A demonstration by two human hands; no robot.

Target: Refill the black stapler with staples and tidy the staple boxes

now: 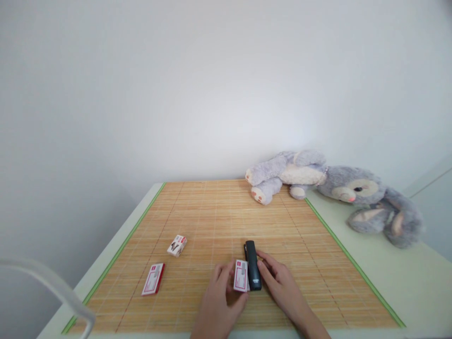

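Note:
Near the front middle of the mat, my left hand (pixel 221 297) is closed on a small white box (pixel 240 276) with red print, like a staple box. Its thumb is at the lower edge and its fingers are along the left side. Right beside that box lies a black stapler (pixel 253 266), pointing away from me. My right hand (pixel 278 283) grips the stapler's right side with thumb and forefinger. To the left lies a similar white box with red edges (pixel 153 278). Behind it is a smaller white box (pixel 177 246) with a dark picture and red marks.
A bamboo mat (pixel 212 212) with green edging covers much of the pale table (pixel 420 282). At the back right, a grey plush rabbit (pixel 303 174) lies on its side across the mat's corner. A white curved bar (pixel 52 285) crosses the lower left. A plain wall stands behind.

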